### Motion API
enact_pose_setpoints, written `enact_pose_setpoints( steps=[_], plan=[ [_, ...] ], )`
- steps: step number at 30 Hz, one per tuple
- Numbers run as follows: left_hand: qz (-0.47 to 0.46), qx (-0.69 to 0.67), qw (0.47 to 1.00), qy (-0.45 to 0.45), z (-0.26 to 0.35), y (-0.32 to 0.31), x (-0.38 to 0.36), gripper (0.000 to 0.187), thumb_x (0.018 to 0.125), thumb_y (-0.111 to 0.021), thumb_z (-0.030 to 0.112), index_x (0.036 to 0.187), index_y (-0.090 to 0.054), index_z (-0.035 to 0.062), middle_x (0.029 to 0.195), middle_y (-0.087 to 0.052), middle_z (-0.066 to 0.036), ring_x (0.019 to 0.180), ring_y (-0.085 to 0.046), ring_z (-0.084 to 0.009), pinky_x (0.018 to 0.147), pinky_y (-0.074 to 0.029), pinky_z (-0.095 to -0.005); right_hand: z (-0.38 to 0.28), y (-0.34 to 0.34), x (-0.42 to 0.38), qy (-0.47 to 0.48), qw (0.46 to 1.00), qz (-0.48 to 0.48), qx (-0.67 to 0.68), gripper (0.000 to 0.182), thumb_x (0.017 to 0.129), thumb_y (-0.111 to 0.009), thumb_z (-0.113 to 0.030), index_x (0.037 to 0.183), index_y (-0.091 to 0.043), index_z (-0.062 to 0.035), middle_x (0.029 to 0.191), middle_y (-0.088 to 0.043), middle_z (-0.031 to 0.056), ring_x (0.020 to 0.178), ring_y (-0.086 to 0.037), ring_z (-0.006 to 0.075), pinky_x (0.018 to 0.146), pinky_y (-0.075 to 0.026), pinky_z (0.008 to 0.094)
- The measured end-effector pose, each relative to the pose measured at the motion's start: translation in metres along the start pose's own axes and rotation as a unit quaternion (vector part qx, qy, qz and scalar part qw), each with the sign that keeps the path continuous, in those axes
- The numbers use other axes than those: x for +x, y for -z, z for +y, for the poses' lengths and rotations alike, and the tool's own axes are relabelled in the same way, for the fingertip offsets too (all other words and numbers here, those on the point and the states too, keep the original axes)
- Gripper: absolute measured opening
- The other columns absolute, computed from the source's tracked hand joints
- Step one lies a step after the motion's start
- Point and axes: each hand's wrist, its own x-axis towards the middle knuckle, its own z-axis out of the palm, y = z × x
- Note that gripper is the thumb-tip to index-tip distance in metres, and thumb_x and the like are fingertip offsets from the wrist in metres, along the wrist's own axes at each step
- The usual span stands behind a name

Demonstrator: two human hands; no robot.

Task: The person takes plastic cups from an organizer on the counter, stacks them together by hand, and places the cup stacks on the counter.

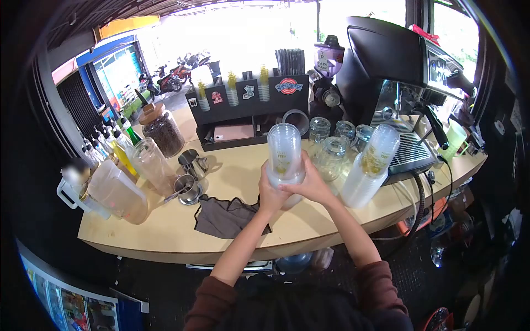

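Observation:
A stack of clear plastic cups (pixel 284 151) with yellow print stands upright, upside down, near the counter's front edge. My left hand (pixel 270 189) is closed around its left side, low down. On the right side my right hand (pixel 311 183) grips the same stack, its thumb across the front. The lower part of the stack is partly hidden by my hands. Just right of it stands a second stack of plastic cups (pixel 367 168). A dark grey cloth (pixel 223 217) lies crumpled to the left of my left hand.
Several glass jars (pixel 334 157) stand behind my right hand, beside an espresso machine (pixel 408 99). At the back is a black cup organizer (pixel 251 105) holding a phone (pixel 233 132). Metal pitchers (pixel 187 189), a plastic jug (pixel 118 190) and syrup bottles (pixel 122 157) occupy the left.

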Motion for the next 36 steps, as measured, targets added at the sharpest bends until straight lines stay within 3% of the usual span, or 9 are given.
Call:
enact_pose_setpoints(
  steps=[12,18,20,21,25,29,31,33,36],
  plan=[
    [-0.005,0.069,0.998,0.009,0.006,0.005,0.000,0.088,0.056,-0.085,0.023,0.125,-0.036,0.0009,0.114,-0.055,-0.016,0.104,-0.056,-0.0289,0.088,-0.046,-0.0378,-0.020,0.006,0.017,-0.027,0.999,0.037,-0.027,0.094,0.054,-0.083,-0.021,0.130,-0.032,0.0019,0.121,-0.050,0.0170,0.114,-0.049,0.0252,0.097,-0.039,0.0365],
    [-0.054,0.088,0.995,-0.005,-0.003,0.026,0.007,0.098,0.062,-0.082,0.024,0.137,-0.022,0.0014,0.133,-0.038,-0.021,0.124,-0.040,-0.0299,0.101,-0.033,-0.0413,-0.073,0.016,0.066,0.123,0.975,0.013,-0.185,0.093,0.056,-0.082,-0.023,0.131,-0.032,0.0003,0.124,-0.045,0.0168,0.116,-0.046,0.0269,0.100,-0.036,0.0376],
    [-0.032,-0.090,0.994,0.060,0.028,0.043,0.016,0.104,0.067,-0.077,0.038,0.142,-0.014,0.0035,0.140,-0.027,-0.017,0.130,-0.030,-0.0285,0.105,-0.026,-0.0425,-0.101,0.013,0.070,0.153,0.966,0.009,-0.209,0.093,0.056,-0.082,-0.022,0.131,-0.032,0.0003,0.125,-0.043,0.0166,0.118,-0.045,0.0272,0.101,-0.035,0.0372],
    [-0.029,-0.085,0.994,0.059,0.043,0.056,0.022,0.104,0.067,-0.077,0.038,0.142,-0.014,0.0035,0.140,-0.027,-0.017,0.130,-0.030,-0.0285,0.105,-0.026,-0.0425,-0.113,0.010,0.070,0.180,0.955,0.007,-0.236,0.092,0.056,-0.081,-0.021,0.131,-0.033,0.0002,0.126,-0.042,0.0163,0.119,-0.043,0.0276,0.101,-0.034,0.0368],
    [0.057,-0.138,0.984,-0.092,0.104,0.114,0.041,0.115,0.064,-0.067,0.063,0.144,-0.008,0.0060,0.143,-0.024,-0.013,0.131,-0.028,-0.0267,0.107,-0.024,-0.0426,-0.133,-0.023,0.072,0.265,0.937,-0.065,-0.221,0.090,0.057,-0.079,-0.018,0.134,-0.033,-0.0057,0.124,-0.042,0.0169,0.116,-0.042,0.0331,0.099,-0.036,0.0393],
    [0.020,-0.141,0.975,-0.168,0.151,0.167,0.042,0.105,0.067,-0.074,0.041,0.143,-0.012,0.0050,0.135,-0.034,-0.014,0.124,-0.038,-0.0252,0.104,-0.031,-0.0392,-0.130,-0.082,0.068,0.252,0.932,-0.181,-0.187,0.091,0.059,-0.078,-0.018,0.136,-0.030,-0.0057,0.130,-0.038,0.0190,0.122,-0.038,0.0350,0.103,-0.033,0.0404],
    [0.044,-0.104,0.985,-0.130,0.150,0.198,0.031,0.099,0.069,-0.075,0.034,0.142,-0.015,0.0045,0.130,-0.038,-0.013,0.120,-0.041,-0.0232,0.102,-0.034,-0.0374,-0.130,-0.109,0.062,0.234,0.939,-0.206,-0.146,0.091,0.062,-0.077,-0.017,0.137,-0.028,-0.0055,0.136,-0.034,0.0191,0.128,-0.034,0.0330,0.104,-0.033,0.0404],
    [0.068,-0.074,0.990,-0.098,0.147,0.221,0.024,0.094,0.071,-0.076,0.026,0.141,-0.018,0.0040,0.126,-0.042,-0.011,0.116,-0.044,-0.0211,0.100,-0.036,-0.0356,-0.118,-0.134,0.054,0.101,0.983,-0.143,0.053,0.090,0.066,-0.076,-0.017,0.139,-0.024,-0.0065,0.142,-0.027,0.0171,0.127,-0.036,0.0289,0.103,-0.034,0.0402],
    [0.200,-0.100,0.974,-0.020,0.117,0.255,0.006,0.063,0.080,-0.070,0.019,0.128,-0.033,0.0025,0.113,-0.049,-0.008,0.105,-0.051,-0.0162,0.089,-0.044,-0.0297,-0.088,-0.178,0.039,0.076,0.977,-0.127,0.155,0.062,0.080,-0.066,-0.013,0.133,-0.035,-0.0011,0.129,-0.046,0.0143,0.117,-0.048,0.0229,0.099,-0.038,0.0386]
  ],
)
